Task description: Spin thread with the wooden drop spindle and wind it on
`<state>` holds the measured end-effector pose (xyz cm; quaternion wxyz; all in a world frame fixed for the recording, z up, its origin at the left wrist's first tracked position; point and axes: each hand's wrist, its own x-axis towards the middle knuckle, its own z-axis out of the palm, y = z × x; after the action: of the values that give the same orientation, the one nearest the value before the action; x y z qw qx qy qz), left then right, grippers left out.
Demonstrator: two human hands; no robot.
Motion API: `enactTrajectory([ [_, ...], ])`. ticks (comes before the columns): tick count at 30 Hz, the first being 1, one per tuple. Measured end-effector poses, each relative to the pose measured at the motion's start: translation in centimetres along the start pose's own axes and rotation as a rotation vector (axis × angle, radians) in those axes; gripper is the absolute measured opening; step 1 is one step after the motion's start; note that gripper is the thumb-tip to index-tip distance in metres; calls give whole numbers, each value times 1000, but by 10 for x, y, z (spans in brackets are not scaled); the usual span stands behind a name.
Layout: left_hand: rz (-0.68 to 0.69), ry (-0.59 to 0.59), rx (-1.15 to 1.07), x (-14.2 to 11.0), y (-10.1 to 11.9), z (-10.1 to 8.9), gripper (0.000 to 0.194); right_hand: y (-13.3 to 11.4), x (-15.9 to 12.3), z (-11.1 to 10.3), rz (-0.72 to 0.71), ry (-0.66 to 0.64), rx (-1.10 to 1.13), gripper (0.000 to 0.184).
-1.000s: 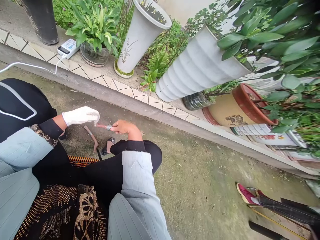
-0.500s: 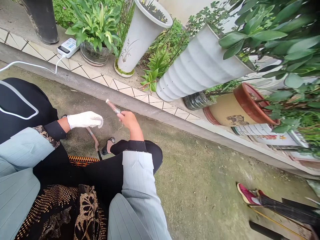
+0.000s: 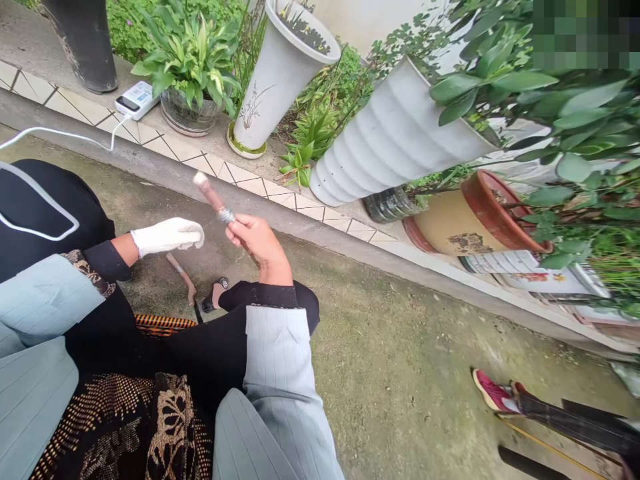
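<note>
My right hand (image 3: 255,240) is bare and grips a short copper-coloured rod (image 3: 213,199) with a bright metal band (image 3: 227,215) near its lower end. The rod tilts up and to the left. My left hand (image 3: 167,237) wears a white glove, its fingers closed. A thin thread (image 3: 211,225) seems to run from the glove's tip to the metal band. Below the hands, a bent reddish-brown rod (image 3: 181,277) lies on the concrete ground (image 3: 150,280), next to my sandalled foot (image 3: 215,297).
A curb with patterned tiles (image 3: 250,187) runs behind my hands, bearing a power strip (image 3: 136,100), white planters and potted plants. A white cable (image 3: 60,133) crosses above my knee. Another person's pink shoe (image 3: 493,393) stands at lower right.
My right hand has lifted the rod and swung it from nearly level to tilted upward, away from the gloved hand. The left hand has shifted only slightly.
</note>
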<state>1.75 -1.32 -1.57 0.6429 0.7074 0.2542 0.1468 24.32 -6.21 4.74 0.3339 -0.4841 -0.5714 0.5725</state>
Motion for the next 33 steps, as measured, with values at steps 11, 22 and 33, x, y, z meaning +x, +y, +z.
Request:
enactTrajectory([
  [11,66,-235,487,16,64,-54,28,-19,41,-23,363,-319,-756,21],
  [22,-38,-109,85,55,43,-68,38,-43,50,-66,-27,111,77,38],
  [33,62,-303,411,42,46,-51,25,0,56,-61,359,184,-523,25],
])
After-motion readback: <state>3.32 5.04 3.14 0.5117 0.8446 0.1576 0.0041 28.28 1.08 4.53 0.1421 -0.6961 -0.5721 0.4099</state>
